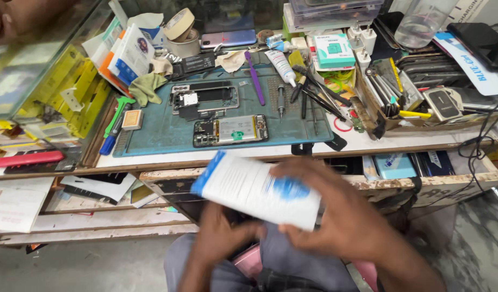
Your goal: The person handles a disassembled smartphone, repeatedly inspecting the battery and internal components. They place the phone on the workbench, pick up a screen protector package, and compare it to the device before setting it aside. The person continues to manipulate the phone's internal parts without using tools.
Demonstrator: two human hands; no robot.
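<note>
At the far left a glass showcase is cut by the picture edge, and the yellow boxes behind its glass are hard to read. On the worn wooden bench lies a blue-green work mat, flat and rubbery, and on it an opened phone with its battery and boards bare, and a second phone frame above it. A purple stick tool and a white tube lie further right, beside a crowded tray of tweezers. Lower, in front of the bench, both hands are blurred by motion. The left hand is under a flat white packet with a blue edge; its fingers are hidden, so I cannot tell how it grips. The right hand is closed on the packet's right end, thumb over the top. The packet is thin, rectangular, probably card; its long axis runs from upper left to lower right, over the person's lap.
</note>
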